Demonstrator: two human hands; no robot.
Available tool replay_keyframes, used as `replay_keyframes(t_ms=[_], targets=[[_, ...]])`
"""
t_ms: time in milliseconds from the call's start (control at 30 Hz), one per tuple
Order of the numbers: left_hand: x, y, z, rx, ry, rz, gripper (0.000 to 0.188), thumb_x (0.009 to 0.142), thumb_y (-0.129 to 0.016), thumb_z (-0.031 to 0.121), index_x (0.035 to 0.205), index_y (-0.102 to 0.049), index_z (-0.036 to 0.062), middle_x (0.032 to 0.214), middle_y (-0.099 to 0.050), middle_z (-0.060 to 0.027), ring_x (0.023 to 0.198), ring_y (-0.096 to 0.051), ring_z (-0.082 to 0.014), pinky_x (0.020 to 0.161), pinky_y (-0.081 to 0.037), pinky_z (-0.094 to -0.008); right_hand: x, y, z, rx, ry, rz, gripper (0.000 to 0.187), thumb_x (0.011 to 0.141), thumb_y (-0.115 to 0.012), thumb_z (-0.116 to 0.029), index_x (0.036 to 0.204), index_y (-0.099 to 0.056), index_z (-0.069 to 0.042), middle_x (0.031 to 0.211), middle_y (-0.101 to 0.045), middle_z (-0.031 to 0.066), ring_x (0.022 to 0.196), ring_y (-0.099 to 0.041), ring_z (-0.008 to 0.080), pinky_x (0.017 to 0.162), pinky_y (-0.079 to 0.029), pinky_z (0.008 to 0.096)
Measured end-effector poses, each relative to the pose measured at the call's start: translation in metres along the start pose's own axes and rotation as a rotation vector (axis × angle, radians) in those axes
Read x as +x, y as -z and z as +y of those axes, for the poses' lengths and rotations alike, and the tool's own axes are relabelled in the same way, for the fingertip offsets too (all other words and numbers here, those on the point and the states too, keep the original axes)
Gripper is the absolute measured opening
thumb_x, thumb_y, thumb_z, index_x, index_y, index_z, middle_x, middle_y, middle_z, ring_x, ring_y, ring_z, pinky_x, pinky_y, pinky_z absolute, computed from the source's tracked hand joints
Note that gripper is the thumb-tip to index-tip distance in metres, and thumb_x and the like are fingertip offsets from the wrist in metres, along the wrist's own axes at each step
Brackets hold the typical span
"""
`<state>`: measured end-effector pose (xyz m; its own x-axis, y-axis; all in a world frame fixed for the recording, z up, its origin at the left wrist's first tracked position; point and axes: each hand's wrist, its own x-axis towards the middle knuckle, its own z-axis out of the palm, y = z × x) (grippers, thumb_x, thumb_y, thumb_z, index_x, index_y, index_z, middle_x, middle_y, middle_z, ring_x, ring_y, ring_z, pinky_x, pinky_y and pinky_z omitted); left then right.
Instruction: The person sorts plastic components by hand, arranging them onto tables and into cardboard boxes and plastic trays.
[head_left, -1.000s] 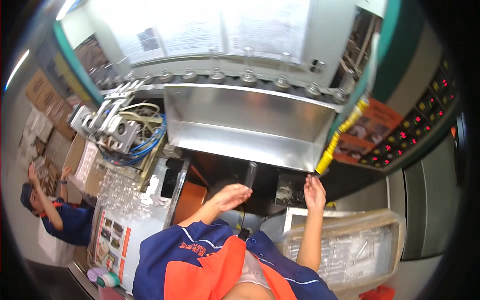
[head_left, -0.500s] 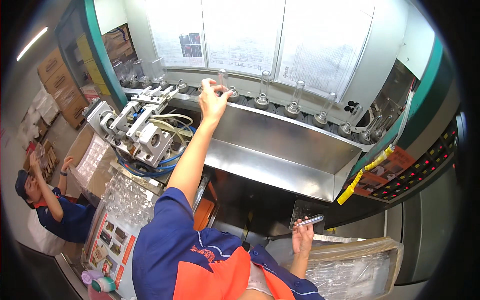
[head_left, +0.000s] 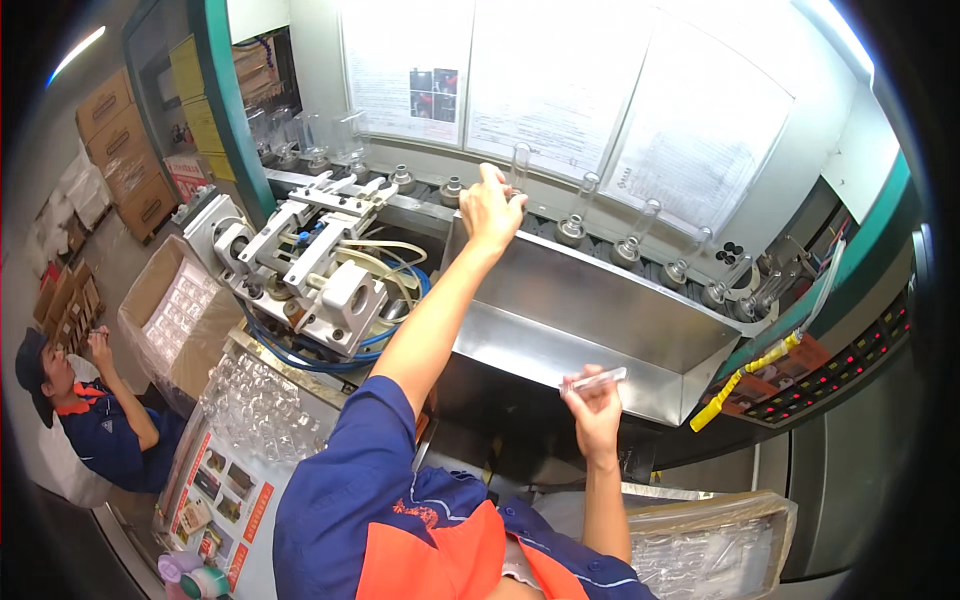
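My left hand (head_left: 490, 215) reaches to the row of holders on the machine. Its thumb and fingers close in at the lower part of an upright clear tube (head_left: 520, 166), whose base they partly hide. Two bare metal holders (head_left: 452, 190) stand just left of this hand. To its right, more clear tubes (head_left: 586, 198) stand on matching holders. My right hand (head_left: 597, 418) is raised over the front edge of the metal trough (head_left: 540, 355). Its fingers and thumb grip another clear tube (head_left: 598, 380), held almost level.
A metal clamp mechanism (head_left: 310, 265) with hoses stands left of the trough. Clear pieces (head_left: 262, 410) lie on the table below it. A lined box (head_left: 785, 530) of clear items sits at lower right. A yellow-wrapped bar (head_left: 745, 382) juts out at right. Another person (head_left: 110, 425) works far left.
My view has shifted, and the machine sits farther right in it. My right hand has risen with its tube from low beside the box to the trough. My left hand stays at the holders.
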<state>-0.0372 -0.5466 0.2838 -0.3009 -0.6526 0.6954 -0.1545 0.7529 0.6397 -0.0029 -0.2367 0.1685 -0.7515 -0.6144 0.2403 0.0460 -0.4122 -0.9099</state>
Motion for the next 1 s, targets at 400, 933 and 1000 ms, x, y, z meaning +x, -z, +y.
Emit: replay_keyframes(t_ms=[400, 933, 1000], targets=[[-0.233, 0.125, 0.003, -0.568, 0.292, -0.324, 0.018, 0.085, -0.059, 0.006, 0.1, -0.049, 0.0025, 0.081, -0.061, -0.0063, 0.073, -0.055, -0.0154, 0.066, -0.044, -0.0281, 0.22, -0.202, -0.029, -0.691, 0.539, -0.101, 0.039, 0.068, -0.073, -0.005, 0.102, -0.055, 0.002, 0.091, -0.065, 0.0167, 0.083, -0.065, 0.026, 0.076, -0.051, 0.0328], [-0.371, 0.206, -0.099, -0.495, 0.788, -0.738, 0.008, 0.088, -0.057, 0.01, 0.093, -0.055, 0.0039, 0.065, -0.061, -0.0033, 0.06, -0.059, -0.0088, 0.056, -0.045, -0.0224, 0.244, -0.225, -0.01, -0.93, 0.721, 0.056, 0.026, 0.076, -0.066, -0.009, 0.098, -0.059, 0.002, 0.087, -0.065, 0.0159, 0.08, -0.062, 0.0272, 0.074, -0.048, 0.0356], [-0.367, 0.198, -0.099, -0.429, 0.721, -0.805, 0.01, 0.087, -0.058, 0.012, 0.094, -0.056, 0.0046, 0.07, -0.064, -0.0059, 0.063, -0.062, -0.0122, 0.058, -0.048, -0.0262, 0.179, -0.227, -0.066, -0.09, 0.258, -0.337, 0.015, 0.083, -0.062, -0.009, 0.094, -0.06, 0.002, 0.078, -0.065, 0.009, 0.077, -0.062, 0.0142, 0.074, -0.049, 0.027]])
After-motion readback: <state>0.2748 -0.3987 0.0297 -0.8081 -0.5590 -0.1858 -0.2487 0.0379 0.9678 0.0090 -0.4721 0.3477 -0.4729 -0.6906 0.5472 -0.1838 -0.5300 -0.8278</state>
